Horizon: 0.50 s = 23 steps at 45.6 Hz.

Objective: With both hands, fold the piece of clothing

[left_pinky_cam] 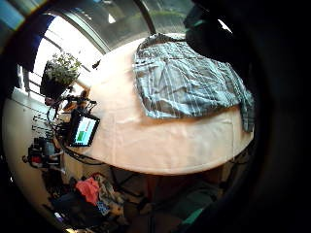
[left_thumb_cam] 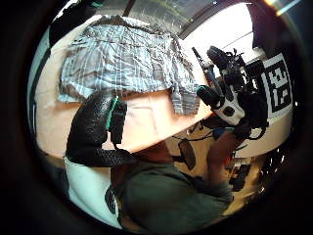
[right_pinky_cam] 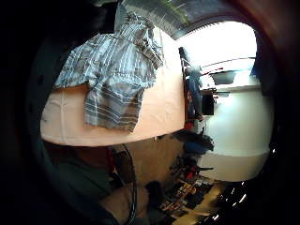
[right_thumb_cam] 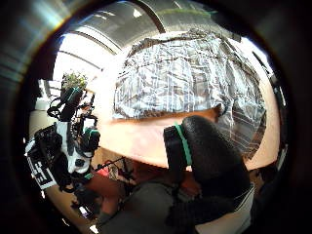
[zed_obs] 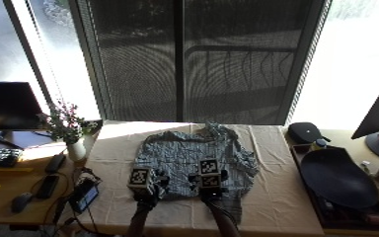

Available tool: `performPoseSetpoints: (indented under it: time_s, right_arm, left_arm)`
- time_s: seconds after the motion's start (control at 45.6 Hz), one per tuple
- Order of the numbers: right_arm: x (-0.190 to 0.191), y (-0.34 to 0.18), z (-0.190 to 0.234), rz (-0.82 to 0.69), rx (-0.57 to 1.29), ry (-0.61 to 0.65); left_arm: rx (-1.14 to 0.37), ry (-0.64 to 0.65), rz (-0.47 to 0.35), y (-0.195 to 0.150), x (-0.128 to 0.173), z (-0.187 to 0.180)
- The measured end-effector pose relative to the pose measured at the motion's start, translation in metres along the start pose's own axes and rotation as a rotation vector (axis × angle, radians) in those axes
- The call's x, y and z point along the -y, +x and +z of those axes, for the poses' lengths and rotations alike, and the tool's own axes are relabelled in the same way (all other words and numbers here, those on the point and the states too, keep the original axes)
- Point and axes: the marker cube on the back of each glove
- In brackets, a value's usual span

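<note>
Outside view first: I see the plaid shirt (zed_obs: 193, 163) spread rumpled on the cream-covered table (zed_obs: 282, 197), lying just ahead of both hands and partly under them at its near hem. My left hand (zed_obs: 145, 190) and right hand (zed_obs: 210, 189) sit side by side over that near edge, close together, but the marker blocks on the gloves hide the fingers from here, so I cannot tell whether either hand is open or gripping cloth. In the left thumb side palm view the shirt (left_thumb_cam: 122, 61) lies flat beyond a black gloved thumb, with the other hand (left_thumb_cam: 230, 98) raised off the table beside it; in the right thumb side palm view the shirt (right_thumb_cam: 190, 78) fills the table beyond that palm, and one sleeve hangs toward the table's near edge. Off to the left of my hands stand a potted plant (zed_obs: 68, 129) and a small lit screen (zed_obs: 86, 196); to the right lies a dark tray (zed_obs: 337, 180).
</note>
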Motion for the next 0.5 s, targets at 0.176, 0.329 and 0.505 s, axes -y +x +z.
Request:
performPoseSetpoints:
  time_s: [0.176,0.329,0.505]
  right_arm:
    - [-0.0007,-0.0039,-0.0019,-0.009,-0.010,0.017]
    - [-0.0001,-0.0037,-0.0011,-0.013,0.000,0.029]
    - [-0.0006,-0.0059,-0.0022,-0.028,0.026,0.026]
  left_arm:
    - [-0.001,-0.055,-0.003,-0.0016,-0.0041,0.0036]
    - [0.001,-0.095,0.001,0.0007,-0.0088,-0.0009]
    - [-0.022,-0.063,0.008,0.0017,-0.0031,0.0001]
